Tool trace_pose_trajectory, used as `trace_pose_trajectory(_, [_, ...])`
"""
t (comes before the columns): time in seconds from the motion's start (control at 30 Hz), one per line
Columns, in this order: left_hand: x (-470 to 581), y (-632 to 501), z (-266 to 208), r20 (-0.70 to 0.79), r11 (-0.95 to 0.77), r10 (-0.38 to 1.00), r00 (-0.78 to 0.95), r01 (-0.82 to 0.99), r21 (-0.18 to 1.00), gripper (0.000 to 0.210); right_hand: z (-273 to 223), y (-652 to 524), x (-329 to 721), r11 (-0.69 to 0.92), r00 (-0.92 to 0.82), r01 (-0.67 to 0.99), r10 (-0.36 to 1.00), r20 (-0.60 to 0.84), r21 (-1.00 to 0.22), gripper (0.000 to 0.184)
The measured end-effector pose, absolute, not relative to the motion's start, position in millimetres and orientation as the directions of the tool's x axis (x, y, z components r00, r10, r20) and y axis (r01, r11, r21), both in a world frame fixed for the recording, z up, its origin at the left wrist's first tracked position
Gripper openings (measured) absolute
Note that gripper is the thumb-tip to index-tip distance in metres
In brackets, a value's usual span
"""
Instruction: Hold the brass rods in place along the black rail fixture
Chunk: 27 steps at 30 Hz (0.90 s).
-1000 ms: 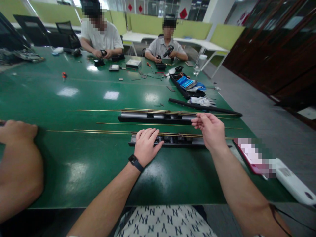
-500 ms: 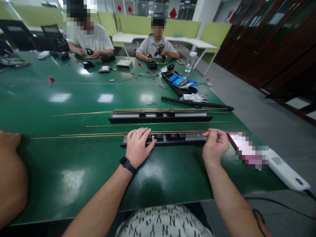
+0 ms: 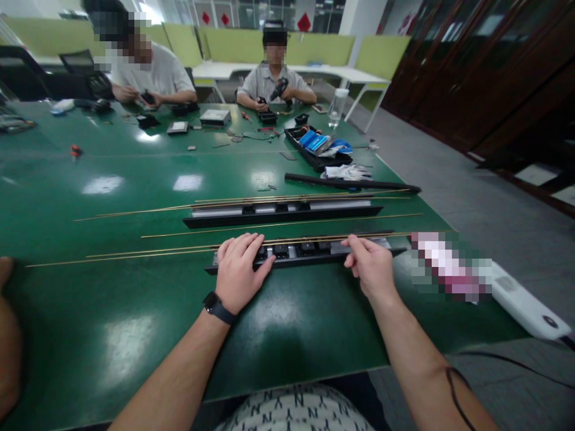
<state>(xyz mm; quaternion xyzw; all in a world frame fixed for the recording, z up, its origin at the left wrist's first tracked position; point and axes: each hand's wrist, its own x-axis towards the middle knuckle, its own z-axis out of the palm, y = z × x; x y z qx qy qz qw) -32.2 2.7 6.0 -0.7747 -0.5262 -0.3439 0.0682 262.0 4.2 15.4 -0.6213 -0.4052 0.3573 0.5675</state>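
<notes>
A long black bar-shaped housing (image 3: 294, 259) with dark blocks set along its open top lies on the table in front of me. Thin brass-coloured rods (image 3: 148, 252) run along its upper side and stick out far to the left. My left hand (image 3: 240, 263), wearing a dark watch, lies over the housing's left part with fingers stretched and thumb apart. Over the right part, my right hand (image 3: 371, 266) pinches one thin rod between thumb and forefinger, its other fingers curled. Just what lies under my left palm is hidden.
Behind lie a lone rod (image 3: 224, 231), a second black housing (image 3: 287, 214) topped with rods, and a black tube (image 3: 350, 182). A power strip (image 3: 530, 305) sits at right. Two people work across the table; someone's arm (image 3: 9, 353) is at left.
My right hand has moved left along the housing, baring its right end. My left hand keeps its place on it. The view has shifted slightly, and the arm at left shows less.
</notes>
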Motion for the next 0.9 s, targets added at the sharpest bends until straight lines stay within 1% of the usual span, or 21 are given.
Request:
trace_pose_trajectory(0.17, [-32.7, 3.6, 4.5, 0.618, -0.442, 0.756, 0.215, 0.865, 0.239, 0.043, 19.6, 3.2, 257.4, -0.130, 0.323, 0.052, 0.940, -0.106, -0.990, 0.052])
trace_pose_trajectory(0.3, [-33.4, 4.0, 3.9, 0.622, -0.443, 0.752, 0.218, 0.866, 0.233, 0.043, 19.0, 4.8, 255.1, -0.147, 0.313, 0.014, 0.940, -0.136, -0.989, 0.052])
trace_pose_trajectory(0.47, [-34.1, 3.5, 3.6, 0.617, -0.443, 0.756, 0.219, 0.864, 0.237, 0.044, 16.5, 7.7, 258.2, -0.163, 0.299, -0.094, 0.936, -0.184, -0.982, 0.050])
trace_pose_trajectory(0.7, [-34.8, 4.0, 2.2, 0.619, -0.453, 0.751, 0.229, 0.861, 0.232, 0.044, 17.9, 8.0, 260.8, -0.157, 0.249, -0.241, 0.944, -0.217, -0.958, 0.047])
trace_pose_trajectory(0.9, [-34.5, 3.5, 3.2, 0.624, -0.455, 0.747, 0.228, 0.861, 0.229, 0.042, 17.4, 8.5, 261.9, -0.165, 0.242, -0.314, 0.938, -0.247, -0.935, 0.044])
